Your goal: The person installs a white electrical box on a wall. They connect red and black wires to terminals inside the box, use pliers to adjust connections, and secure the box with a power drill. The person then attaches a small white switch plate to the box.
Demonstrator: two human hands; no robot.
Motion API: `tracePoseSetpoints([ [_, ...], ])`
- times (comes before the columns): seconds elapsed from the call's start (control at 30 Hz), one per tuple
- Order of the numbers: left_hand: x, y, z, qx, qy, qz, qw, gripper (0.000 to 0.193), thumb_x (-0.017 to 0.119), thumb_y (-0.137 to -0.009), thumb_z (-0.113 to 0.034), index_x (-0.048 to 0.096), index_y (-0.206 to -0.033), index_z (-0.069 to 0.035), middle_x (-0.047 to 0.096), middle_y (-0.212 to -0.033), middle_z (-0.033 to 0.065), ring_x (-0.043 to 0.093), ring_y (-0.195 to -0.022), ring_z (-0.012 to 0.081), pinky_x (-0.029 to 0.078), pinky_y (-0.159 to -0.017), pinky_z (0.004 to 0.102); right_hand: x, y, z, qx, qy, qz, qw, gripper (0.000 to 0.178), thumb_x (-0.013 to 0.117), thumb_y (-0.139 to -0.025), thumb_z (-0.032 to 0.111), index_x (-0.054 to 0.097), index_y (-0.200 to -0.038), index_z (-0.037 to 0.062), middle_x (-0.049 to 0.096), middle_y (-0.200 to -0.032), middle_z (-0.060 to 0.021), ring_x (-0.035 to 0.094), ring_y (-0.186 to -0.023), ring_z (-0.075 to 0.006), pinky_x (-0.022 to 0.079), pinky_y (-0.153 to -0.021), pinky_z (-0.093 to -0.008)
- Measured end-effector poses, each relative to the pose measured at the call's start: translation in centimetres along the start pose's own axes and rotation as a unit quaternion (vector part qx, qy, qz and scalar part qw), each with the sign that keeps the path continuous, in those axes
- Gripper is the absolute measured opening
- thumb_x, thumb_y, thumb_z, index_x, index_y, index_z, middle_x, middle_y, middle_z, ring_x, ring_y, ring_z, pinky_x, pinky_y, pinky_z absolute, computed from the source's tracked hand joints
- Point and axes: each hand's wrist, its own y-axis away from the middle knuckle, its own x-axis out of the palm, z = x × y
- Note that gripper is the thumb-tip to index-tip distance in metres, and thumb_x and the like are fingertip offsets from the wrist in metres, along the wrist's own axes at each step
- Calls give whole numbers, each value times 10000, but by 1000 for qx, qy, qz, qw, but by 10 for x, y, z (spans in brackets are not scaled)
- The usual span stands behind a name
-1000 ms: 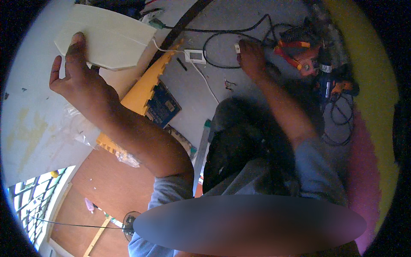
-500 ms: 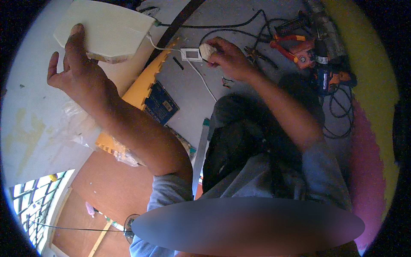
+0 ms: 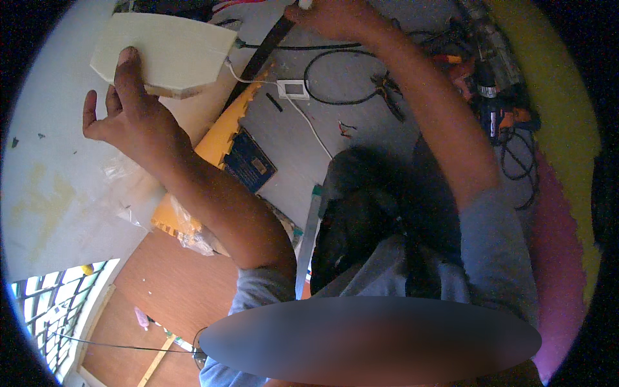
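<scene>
Left hand [image 3: 145,122], outer fingers spread, gripping a flat, angular, cream-coloured casing [image 3: 171,51]; right hand [image 3: 338,19], partly cropped, pinching a small white piece [image 3: 305,4].

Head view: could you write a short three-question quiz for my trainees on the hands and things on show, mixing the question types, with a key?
1. True or false: one digit of the left hand lies over the face of the cream panel.

2. Multiple choice: what colour is the jagged-edged strip beside the dark blue box?
A) pink
B) orange-yellow
C) green

3. Fill in the blank: the right hand, near the picture's top edge, has a small ____ object at its fingertips.

Key: 1. True. 2. B. 3. White (its full shape is not visible).
</scene>
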Motion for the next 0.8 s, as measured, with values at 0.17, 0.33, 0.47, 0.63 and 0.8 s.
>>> tracePoseSetpoints([
  [0.17,1,9,-6,-25,2,3,1000,920,887,-796,-237,237,-1402,2,646,-1179,266,652,-1082,301,550,-899,353,-9,-4,-13,17,38,96,995,218,659,-927,79,688,-1128,2,669,-1124,-172,656,-1070,-348,523,-932,-440],
  [0.33,9,22,-23,-47,-16,-3,999,946,901,-780,-234,230,-1406,-4,619,-1187,260,647,-1102,310,607,-870,424,-20,2,2,-3,8,77,997,156,637,-958,92,693,-1054,-16,667,-1037,-161,665,-974,-334,527,-857,-441],
  [0.47,25,29,-28,-64,-46,-11,997,998,922,-751,-241,213,-1407,12,531,-1245,290,632,-1120,372,633,-895,523,-15,0,12,54,-53,85,994,192,632,-1004,149,683,-1051,-30,653,-1042,-157,653,-985,-292,510,-879,-411],
  [0.63,33,31,-33,-68,-80,12,994,1060,943,-718,-272,198,-1411,23,430,-1316,312,607,-1156,401,646,-878,523,-13,4,14,164,-211,98,959,243,621,-1034,203,680,-1046,-32,639,-1074,-151,632,-1017,-261,490,-915,-395],
  [0.8,34,23,-38,-45,-149,29,987,961,892,-791,-322,263,-1408,61,448,-1299,272,621,-1154,397,666,-832,507,-3,13,12,89,-186,42,978,235,629,-1023,202,679,-1028,-28,645,-1080,-153,634,-1015,-271,495,-916,-395],
])
